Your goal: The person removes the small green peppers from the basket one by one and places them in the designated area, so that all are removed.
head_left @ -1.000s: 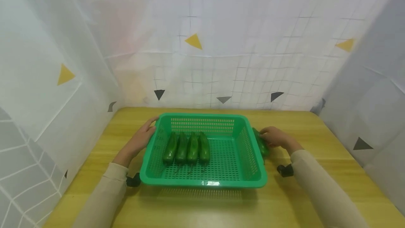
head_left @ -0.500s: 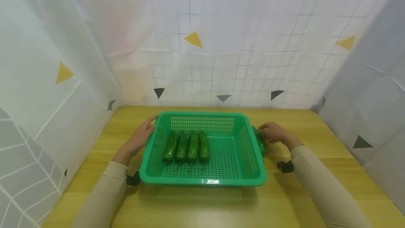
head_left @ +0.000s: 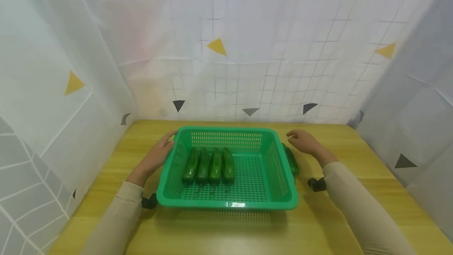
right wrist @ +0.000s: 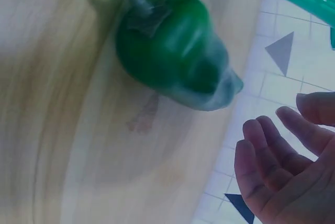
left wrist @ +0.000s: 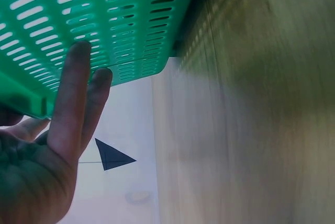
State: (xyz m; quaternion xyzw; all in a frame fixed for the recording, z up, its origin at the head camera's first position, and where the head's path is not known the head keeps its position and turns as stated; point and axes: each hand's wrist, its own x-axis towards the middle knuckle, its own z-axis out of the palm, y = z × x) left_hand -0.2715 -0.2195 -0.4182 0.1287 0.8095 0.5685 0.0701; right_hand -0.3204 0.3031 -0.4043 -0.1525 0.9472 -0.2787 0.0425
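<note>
Beside the right wall of a green plastic basket [head_left: 226,204] lies a green pepper [head_left: 291,159], stem toward me. My right hand [head_left: 303,141] hovers just behind and above it, fingers loosely bent. In the right wrist view, bare space shows between those fingers and the pepper [right wrist: 167,46]. My left hand [head_left: 158,153] touches the basket's left side near the back corner. The left wrist view has two of its straight fingers [left wrist: 70,98] along the slotted outer wall, other fingers up by the rim. Several green peppers [head_left: 209,166] lie side by side in the basket's left half.
The basket stands on a yellow wood-grain table [head_left: 219,235]. A patterned white sheet [head_left: 247,82] hangs behind the table, with more sheeting at both sides. A black wrist camera [head_left: 316,184] sits under the right forearm, another [head_left: 149,201] under the left.
My right hand has let go of the pepper and lifted off it, toward the back. The pepper stays beside the basket. My left hand and the peppers inside have not moved.
</note>
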